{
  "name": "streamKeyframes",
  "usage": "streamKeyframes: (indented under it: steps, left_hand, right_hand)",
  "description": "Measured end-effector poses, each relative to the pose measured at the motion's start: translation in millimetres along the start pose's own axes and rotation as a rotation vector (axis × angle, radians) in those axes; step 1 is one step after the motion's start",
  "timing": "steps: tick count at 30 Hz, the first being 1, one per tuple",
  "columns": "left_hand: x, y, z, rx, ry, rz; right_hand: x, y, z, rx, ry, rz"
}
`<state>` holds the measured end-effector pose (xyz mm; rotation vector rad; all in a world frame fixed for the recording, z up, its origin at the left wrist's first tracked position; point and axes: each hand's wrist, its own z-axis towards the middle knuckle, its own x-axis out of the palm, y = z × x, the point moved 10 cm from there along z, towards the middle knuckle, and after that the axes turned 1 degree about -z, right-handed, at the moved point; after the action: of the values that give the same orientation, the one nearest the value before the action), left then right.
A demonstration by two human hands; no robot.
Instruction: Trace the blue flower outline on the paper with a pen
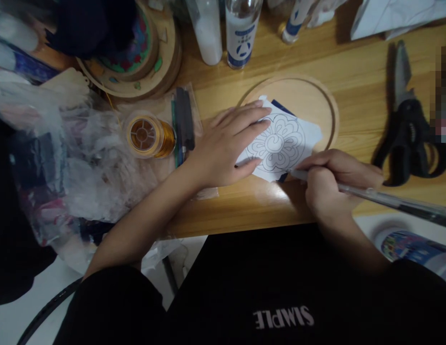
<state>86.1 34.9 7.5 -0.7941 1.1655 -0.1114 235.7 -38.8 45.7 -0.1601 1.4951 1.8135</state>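
The wooden table (244, 206) spreads under both hands. To the left of the left hand lies a heap of plastic bags (97, 167). Between and beyond the hands sits a round wooden tray (312, 93), and to the right of the right hand lie black-handled scissors (405, 136). The left hand (223, 148) lies flat, fingers spread over the left side of a paper (278, 143) with a flower drawing, grasping nothing. The right hand (334, 179) grips a pen (395, 202).

The paper lies between the hands, right of the left palm and just beyond the right fingers. The pen's long axis slants from the drawing's near edge back past the right hand; its tip sits just right of the left thumb, and the right hand is nearer that edge.

The left fingers cover part of the paper, and the pen's rear end is cut off. A dark blue piece (283, 107) peeks from beneath the paper, mostly hidden. Whether the tip touches the line is hard to make out.
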Motion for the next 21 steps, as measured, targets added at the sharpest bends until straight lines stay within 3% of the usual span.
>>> streamKeyframes:
  steps: [5,14,21]
  left_hand:
    - [0.6,1.3,0.1,-0.023,0.011,-0.006]
    - [-0.3,4.5,1.0,-0.042,-0.001,-0.037]
    - [0.6,1.0,1.2,-0.020,0.018,0.006]
  right_hand:
    - [1.3,-5.7,-2.6,0.036,0.055,-0.047]
    - [-4.5,-4.4,-3.4,0.028,-0.034,-0.044]
    - [1.0,-2.8,-3.5,0.001,0.053,-0.020]
